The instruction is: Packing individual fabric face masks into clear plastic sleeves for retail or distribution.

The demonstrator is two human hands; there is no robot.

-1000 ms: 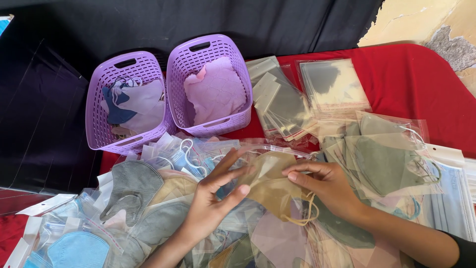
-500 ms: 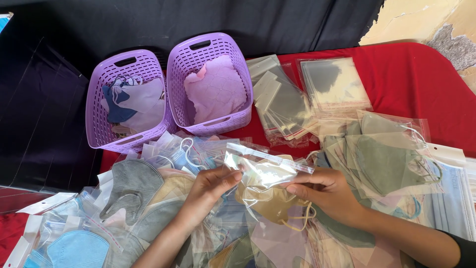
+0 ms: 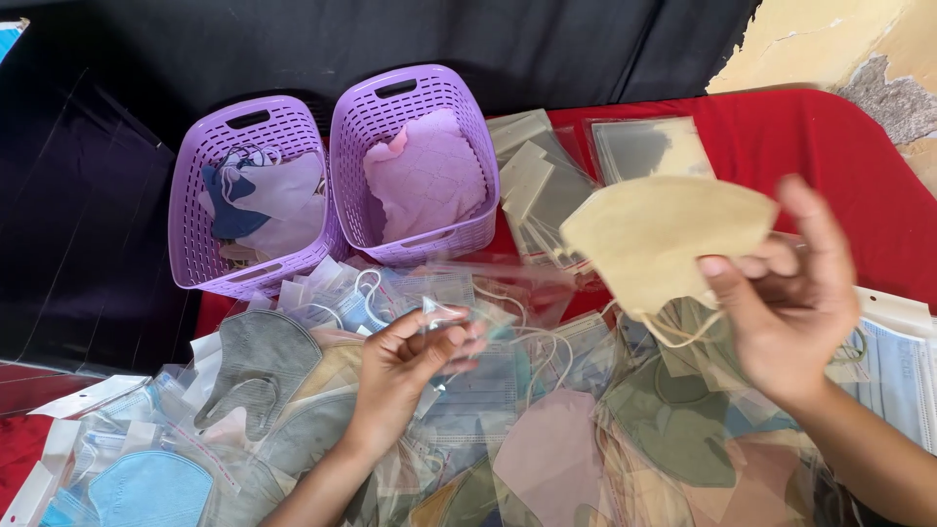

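Head view. Red table (image 3: pixel 830 137), heaped bagged masks. Two purple baskets (image 3: pixel 415 166) upper left, well apart from hands. Right hand (image 3: pixel 781 293) pinches beige mask (image 3: pixel 664 234) by edge, right of centre: thin grip, may slip. Left hand (image 3: pixel 410 356) clasps clear sleeve (image 3: pixel 488 283); slick film could slide, snag ear loops.

Two purple baskets (image 3: pixel 252 195) counted at 11 o'clock; two hands (image 3: pixel 415 356); one beige mask (image 3: pixel 664 234) raised; packaged masks (image 3: pixel 264 361) beyond counting.
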